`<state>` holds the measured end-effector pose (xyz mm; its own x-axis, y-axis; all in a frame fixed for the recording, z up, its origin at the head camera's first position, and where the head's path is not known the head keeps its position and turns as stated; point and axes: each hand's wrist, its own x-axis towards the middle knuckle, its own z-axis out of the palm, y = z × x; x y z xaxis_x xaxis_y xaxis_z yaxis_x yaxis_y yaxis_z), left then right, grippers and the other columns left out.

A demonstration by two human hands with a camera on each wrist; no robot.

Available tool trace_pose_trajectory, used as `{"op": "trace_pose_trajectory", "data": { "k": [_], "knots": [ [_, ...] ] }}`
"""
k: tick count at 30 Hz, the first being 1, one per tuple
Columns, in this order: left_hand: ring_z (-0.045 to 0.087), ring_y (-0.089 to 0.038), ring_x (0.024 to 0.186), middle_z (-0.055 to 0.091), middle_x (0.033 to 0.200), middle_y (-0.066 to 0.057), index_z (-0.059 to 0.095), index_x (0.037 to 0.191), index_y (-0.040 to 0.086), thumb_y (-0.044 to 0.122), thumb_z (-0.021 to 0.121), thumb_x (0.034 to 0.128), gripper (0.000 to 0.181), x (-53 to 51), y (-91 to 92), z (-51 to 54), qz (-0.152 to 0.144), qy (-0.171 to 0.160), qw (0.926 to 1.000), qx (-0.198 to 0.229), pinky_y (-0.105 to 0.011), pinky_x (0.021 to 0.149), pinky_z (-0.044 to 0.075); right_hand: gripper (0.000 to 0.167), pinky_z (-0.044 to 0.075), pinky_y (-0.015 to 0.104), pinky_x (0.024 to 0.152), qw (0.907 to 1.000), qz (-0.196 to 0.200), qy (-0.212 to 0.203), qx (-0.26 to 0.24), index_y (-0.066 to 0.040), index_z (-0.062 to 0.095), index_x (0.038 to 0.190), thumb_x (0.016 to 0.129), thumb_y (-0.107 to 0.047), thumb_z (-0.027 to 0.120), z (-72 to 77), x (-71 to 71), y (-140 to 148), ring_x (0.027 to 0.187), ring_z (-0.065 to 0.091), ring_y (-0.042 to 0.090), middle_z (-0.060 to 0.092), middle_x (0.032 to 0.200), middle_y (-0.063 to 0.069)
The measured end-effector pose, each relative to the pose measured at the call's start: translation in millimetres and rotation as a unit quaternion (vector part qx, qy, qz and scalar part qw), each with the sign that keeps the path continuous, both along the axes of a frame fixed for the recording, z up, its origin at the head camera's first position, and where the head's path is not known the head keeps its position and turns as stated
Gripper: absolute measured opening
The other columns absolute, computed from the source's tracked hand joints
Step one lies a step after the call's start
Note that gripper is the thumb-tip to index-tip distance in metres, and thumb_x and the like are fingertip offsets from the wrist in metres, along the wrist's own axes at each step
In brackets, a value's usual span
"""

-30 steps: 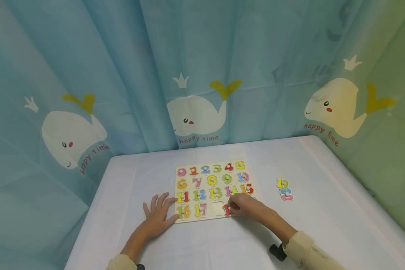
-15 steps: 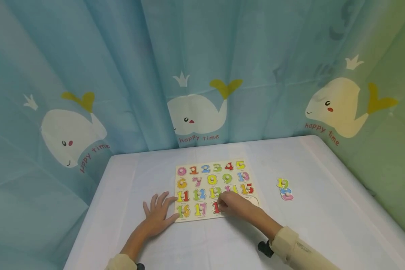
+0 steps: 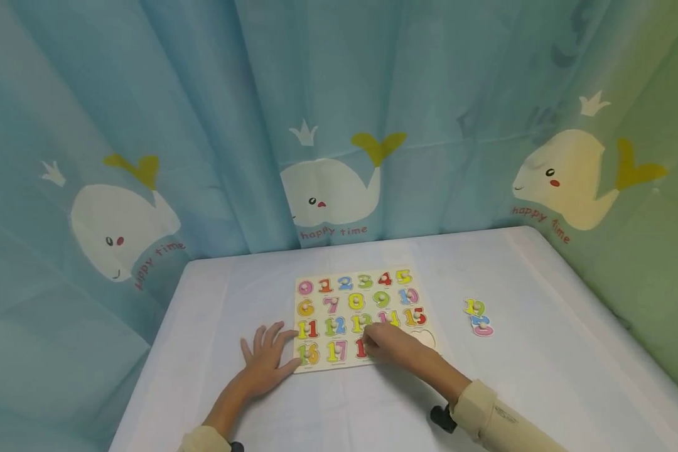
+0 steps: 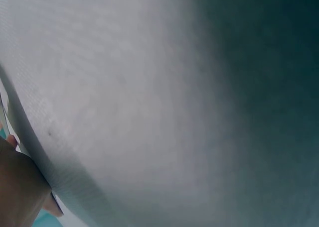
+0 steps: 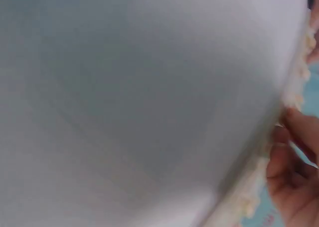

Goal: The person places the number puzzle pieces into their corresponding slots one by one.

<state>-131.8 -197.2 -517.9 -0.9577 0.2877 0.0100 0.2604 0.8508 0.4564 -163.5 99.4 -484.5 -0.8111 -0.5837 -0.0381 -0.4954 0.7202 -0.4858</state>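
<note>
A wooden number puzzle board (image 3: 344,370) lies flat on the table, with colourful knobbed number pieces in its recesses. My right hand (image 3: 392,344) pinches a number puzzle piece (image 3: 360,349) over the bottom row, right of the 17. Only its red 1 shows; my fingers hide the rest. In the right wrist view the thumb and fingertips of this right hand (image 5: 294,174) meet at the board's edge. My left hand (image 3: 264,364) lies spread, its fingertips and thumb touching the board's left edge. The left wrist view shows part of the left hand (image 4: 20,184) at its lower left.
Two loose number pieces, a yellow-green 19 (image 3: 474,307) and a blue-pink 20 (image 3: 482,326), lie touching on the white tablecloth (image 3: 542,351) right of the board. One bare recess (image 3: 424,339) shows at the board's lower right. A whale-print curtain (image 3: 429,188) hangs behind the table.
My right hand has moved left along the bottom row with the red-1 puzzle piece, uncovering the recess at the right. Over the last half second it stays nearly still. The left hand keeps its place.
</note>
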Motion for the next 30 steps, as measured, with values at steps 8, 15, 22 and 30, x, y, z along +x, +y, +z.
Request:
{"op": "trace_pose_trajectory", "data": {
  "k": [8, 15, 22, 30],
  "knots": [
    [0.007, -0.047, 0.133, 0.025, 0.146, -0.016, 0.045, 0.133, 0.02, 0.047, 0.058, 0.0885, 0.054, 0.2, 2.1, 2.2, -0.002, -0.003, 1.0, -0.003, -0.075, 0.092, -0.008, 0.015, 0.049, 0.033, 0.071, 0.9964, -0.079, -0.014, 0.027, -0.005, 0.065, 0.099, 0.084, -0.006, 0.069, 35.4, -13.2, 51.1, 0.078, 0.056, 0.015, 0.061, 0.084, -0.001],
    [0.008, -0.047, 0.133, 0.025, 0.146, -0.016, 0.045, 0.134, 0.02, 0.046, 0.059, 0.0882, 0.054, 1.0, -1.2, -0.4, 0.0, 0.003, 1.0, -0.007, -0.076, 0.092, -0.007, 0.01, 0.049, 0.038, 0.059, 0.9703, -0.216, 0.043, 0.101, 0.007, 0.061, 0.089, 0.086, -0.002, 0.063, 40.2, -29.3, 124.0, 0.067, 0.054, 0.023, 0.057, 0.076, 0.011],
    [0.01, -0.049, 0.131, 0.027, 0.144, -0.017, 0.046, 0.132, 0.018, 0.044, 0.06, 0.0877, 0.054, 2.0, -1.7, -0.1, -0.003, 0.019, 0.9998, 0.0, -0.077, 0.091, -0.006, 0.017, 0.05, 0.043, 0.054, 0.953, -0.276, 0.011, 0.125, 0.013, 0.051, 0.084, 0.083, 0.002, 0.063, 28.2, -29.4, 168.1, 0.065, 0.056, 0.03, 0.053, 0.072, 0.019],
    [0.008, -0.048, 0.132, 0.026, 0.145, -0.017, 0.045, 0.133, 0.019, 0.044, 0.06, 0.0882, 0.054, 1.5, -0.2, 3.7, -0.001, 0.001, 1.0, 0.0, -0.076, 0.092, -0.008, 0.016, 0.051, 0.046, 0.066, 0.9527, -0.289, 0.019, 0.091, 0.018, 0.055, 0.091, 0.084, 0.005, 0.061, 24.3, -35.0, 167.4, 0.072, 0.059, 0.033, 0.06, 0.079, 0.024]
  ]
}}
